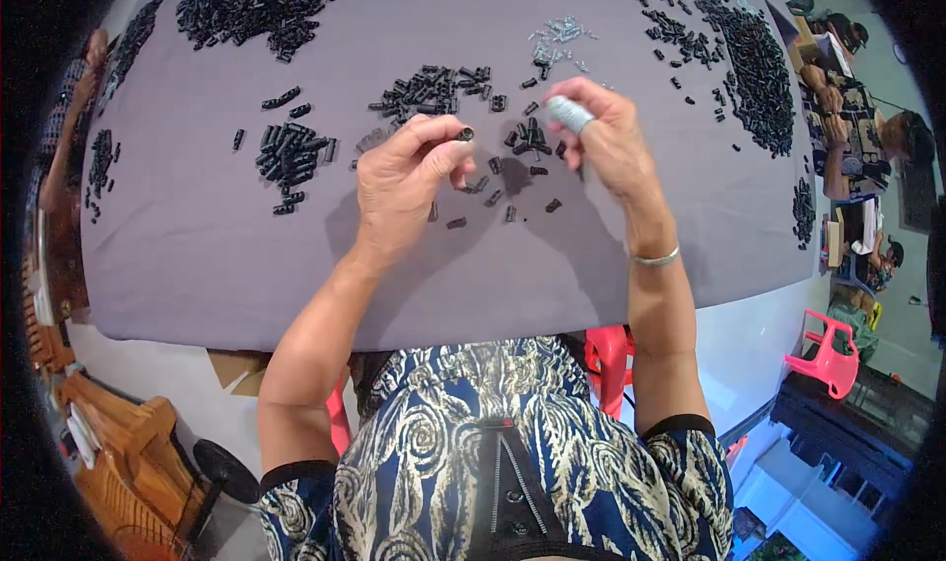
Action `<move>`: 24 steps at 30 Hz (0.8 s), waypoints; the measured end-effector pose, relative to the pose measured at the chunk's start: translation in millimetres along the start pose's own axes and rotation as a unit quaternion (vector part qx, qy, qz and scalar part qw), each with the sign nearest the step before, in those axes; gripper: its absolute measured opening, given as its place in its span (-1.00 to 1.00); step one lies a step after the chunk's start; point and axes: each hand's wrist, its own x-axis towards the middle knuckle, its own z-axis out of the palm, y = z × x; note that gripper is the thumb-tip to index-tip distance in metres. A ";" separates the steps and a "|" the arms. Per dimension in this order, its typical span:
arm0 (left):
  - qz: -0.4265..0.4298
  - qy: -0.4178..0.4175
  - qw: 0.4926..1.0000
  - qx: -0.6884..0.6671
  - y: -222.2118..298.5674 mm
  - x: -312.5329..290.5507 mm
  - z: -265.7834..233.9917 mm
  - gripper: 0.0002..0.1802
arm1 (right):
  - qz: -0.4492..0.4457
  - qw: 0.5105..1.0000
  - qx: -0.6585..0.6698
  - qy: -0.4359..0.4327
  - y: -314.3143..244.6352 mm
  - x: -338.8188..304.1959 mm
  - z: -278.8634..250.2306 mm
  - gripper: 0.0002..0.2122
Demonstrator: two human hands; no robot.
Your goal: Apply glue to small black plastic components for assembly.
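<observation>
Over a grey cloth (pixel 473 295), the left hand (pixel 402 172) is raised with its thumb and forefinger pinching a small black tubular piece (pixel 466 134), its open end showing, the other fingers curled in; to the right, the right hand (pixel 619 139) hangs apart from it, fingers bent toward the thumb, with a pale grey cylinder (pixel 572 115) at their tips; whether that is gripped or worn, I cannot tell; a metal bracelet (pixel 657 259) circles the wrist; between and below the hands lie scattered loose black pieces (pixel 510 213); just beyond the left hand is a black pile (pixel 429 90), with a second heap (pixel 289 155) to its left; small silvery parts (pixel 564 31) lie beyond the right hand; a larger dark mound (pixel 256 9) spreads at the far left.
</observation>
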 end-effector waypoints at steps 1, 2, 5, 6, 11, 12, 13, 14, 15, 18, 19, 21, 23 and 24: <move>0.006 0.004 1.000 0.008 0.6 0.4 0.4 -0.86 | -0.014 0.999 -0.038 0.032 3.9 5.7 -7.9 -0.92; 0.008 0.005 1.000 0.006 2.1 0.2 0.7 -0.86 | -0.015 0.999 -0.040 0.031 4.7 8.2 -14.6 -0.92; -0.001 0.023 1.000 0.009 0.0 1.6 1.2 -0.85 | -0.035 0.994 -0.038 0.091 8.2 14.0 -33.4 -0.88; 0.000 0.023 1.000 0.021 -1.2 1.2 -0.8 -0.83 | -0.036 0.994 -0.039 0.091 11.7 17.2 -39.4 -0.88; -0.025 0.026 0.999 0.035 -0.7 0.8 -0.7 -0.79 | -0.056 0.977 -0.137 0.156 15.7 31.2 -64.6 -0.87; -0.018 0.027 0.999 0.036 -2.3 0.3 -0.2 -0.79 | -0.069 0.966 -0.186 0.167 16.0 34.0 -69.7 -0.87; -0.011 0.028 0.999 0.036 -3.2 0.0 0.1 -0.80 | -0.073 0.967 -0.181 0.163 17.3 38.4 -73.6 -0.85; -0.010 0.027 0.999 0.036 -3.2 0.0 0.5 -0.80 | -0.073 0.967 -0.182 0.165 17.9 42.3 -77.0 -0.85; -0.011 0.026 0.999 0.038 -4.2 0.5 -0.3 -0.80 | -0.081 0.962 -0.217 0.147 18.3 47.0 -79.2 -0.86; -0.009 0.024 0.999 0.040 -6.4 0.8 -1.7 -0.80 | -0.110 0.948 -0.270 0.129 18.5 55.9 -78.9 -0.87; -0.006 0.022 0.999 0.042 -6.9 0.9 -1.2 -0.80 | -0.132 0.940 -0.286 0.129 18.1 58.5 -77.3 -0.88; -0.004 0.022 0.999 0.040 -7.3 0.7 0.1 -0.80 | -0.158 0.935 -0.297 0.115 20.2 65.8 -76.3 -0.89; -0.004 0.022 0.999 0.039 -7.0 -0.2 1.7 -0.80 | -0.182 0.928 -0.308 0.102 22.0 68.6 -74.4 -0.90; -0.007 0.022 0.999 0.044 -6.7 -0.1 2.1 -0.80 | -0.172 0.912 -0.359 0.100 19.4 70.5 -70.0 -0.90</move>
